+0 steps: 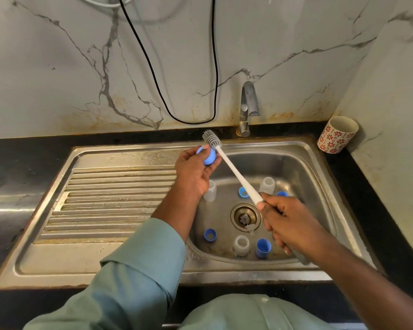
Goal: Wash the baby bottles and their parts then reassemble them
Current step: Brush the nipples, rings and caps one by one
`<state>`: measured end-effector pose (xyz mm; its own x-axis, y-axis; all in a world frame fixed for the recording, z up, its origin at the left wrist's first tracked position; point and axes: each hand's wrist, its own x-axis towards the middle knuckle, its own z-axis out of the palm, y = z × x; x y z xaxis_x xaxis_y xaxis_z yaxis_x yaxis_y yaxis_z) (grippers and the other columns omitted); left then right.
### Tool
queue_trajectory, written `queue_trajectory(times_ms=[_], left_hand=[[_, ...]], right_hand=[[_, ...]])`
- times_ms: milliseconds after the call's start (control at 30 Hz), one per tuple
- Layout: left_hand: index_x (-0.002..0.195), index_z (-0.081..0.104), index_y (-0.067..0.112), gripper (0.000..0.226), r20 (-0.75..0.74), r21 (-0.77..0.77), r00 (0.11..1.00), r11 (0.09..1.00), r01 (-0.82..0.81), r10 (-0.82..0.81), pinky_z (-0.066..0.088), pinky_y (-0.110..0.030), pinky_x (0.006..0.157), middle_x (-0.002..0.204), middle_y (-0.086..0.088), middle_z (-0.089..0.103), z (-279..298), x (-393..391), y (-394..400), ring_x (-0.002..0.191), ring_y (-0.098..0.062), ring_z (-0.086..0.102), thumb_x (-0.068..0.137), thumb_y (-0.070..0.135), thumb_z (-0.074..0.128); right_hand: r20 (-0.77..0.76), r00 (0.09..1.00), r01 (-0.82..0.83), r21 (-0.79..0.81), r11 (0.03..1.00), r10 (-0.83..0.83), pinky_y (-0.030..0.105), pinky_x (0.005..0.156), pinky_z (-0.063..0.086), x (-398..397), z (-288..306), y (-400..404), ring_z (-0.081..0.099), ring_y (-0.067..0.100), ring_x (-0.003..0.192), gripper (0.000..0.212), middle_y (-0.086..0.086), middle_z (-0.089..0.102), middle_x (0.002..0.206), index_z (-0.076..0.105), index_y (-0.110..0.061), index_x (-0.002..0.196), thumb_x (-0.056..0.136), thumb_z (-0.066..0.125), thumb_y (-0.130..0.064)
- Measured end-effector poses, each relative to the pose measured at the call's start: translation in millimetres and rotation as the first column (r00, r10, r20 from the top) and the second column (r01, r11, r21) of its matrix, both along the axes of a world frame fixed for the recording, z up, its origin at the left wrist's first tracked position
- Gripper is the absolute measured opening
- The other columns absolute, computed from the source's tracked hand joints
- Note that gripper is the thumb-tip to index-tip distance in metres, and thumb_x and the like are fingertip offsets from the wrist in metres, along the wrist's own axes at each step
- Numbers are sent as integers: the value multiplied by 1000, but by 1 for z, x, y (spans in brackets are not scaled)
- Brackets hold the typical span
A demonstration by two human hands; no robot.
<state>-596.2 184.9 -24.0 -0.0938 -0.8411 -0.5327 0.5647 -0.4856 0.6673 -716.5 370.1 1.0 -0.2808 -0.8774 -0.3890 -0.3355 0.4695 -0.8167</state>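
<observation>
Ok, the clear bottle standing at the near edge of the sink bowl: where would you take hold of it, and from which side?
Grip the clear bottle around its body just below the open mouth, coming straight down from above. It stands upright with its mouth up. The blue cap stands close on its right and the sink wall rises just behind it toward the person, so a sideways reach looks cramped.

Blue cap (209, 157) held beside the grey-bristled white brush (234, 171); three clear bottles (241, 246), perhaps empty, stand in the sink (320, 186).
</observation>
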Motion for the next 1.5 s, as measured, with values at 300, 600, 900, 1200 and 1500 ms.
queue_trajectory(times_ms=[300, 600, 900, 1200, 1500], left_hand=[[153, 28, 32, 94, 672, -341, 739, 864, 371, -51, 56, -18, 77, 96, -7, 67, -17, 12, -10, 90, -16, 68, 80, -6, 75], [157, 14, 34, 107, 866, -383, 499, 703, 599, 46, 46, -1, 69, 99, -7, 67, -32, 1, -20, 78, -9, 64, 78, 2, 79], [131, 52, 2, 38, 89, -27, 995, 998, 55, -52, 59, -39, 70, 110, -20, 64, -25, -4, -6, 85, -29, 69, 94, 0, 61], [131, 55, -3, 33, -181, 98, 982, 994, -40, 57, 53, -40, 88, 127, -23, 62, -22, -4, 1, 93, -28, 66, 101, 10, 53], [111, 59, 1, 20, -310, -4, 951, 1000, 8, -9, 54, -38, 95, 109, -18, 67, -23, -8, 7, 99, -27, 66, 98, 16, 56]], right_hand=[[15, 999, -40, 68, 997, 39, 23, 38, 38, -29, 6, 3, 41, 9, 41, 13, 6, 56, 69, 61, -31, 103, 100, 50, -25], [-24, 995, -100, 41, 994, 101, 20, 38, 37, -42, 12, 0, 42, 8, 40, 13, 8, 57, 70, 61, -33, 99, 100, 50, -24], [-83, 992, -96, 10, 995, 96, 17, 44, 39, -38, 1, 2, 44, 7, 49, 18, -16, 60, 67, 65, -24, 107, 100, 49, -29], [-266, 951, -167, -9, 986, 159, 13, 48, 40, -30, -19, 13, 52, 3, 52, 22, 1, 65, 75, 67, -25, 112, 99, 51, -32], [-112, 986, -131, -49, 990, 125, 12, 45, 37, -30, -9, 17, 46, -1, 46, 15, -1, 56, 68, 66, -24, 101, 98, 52, -27]])
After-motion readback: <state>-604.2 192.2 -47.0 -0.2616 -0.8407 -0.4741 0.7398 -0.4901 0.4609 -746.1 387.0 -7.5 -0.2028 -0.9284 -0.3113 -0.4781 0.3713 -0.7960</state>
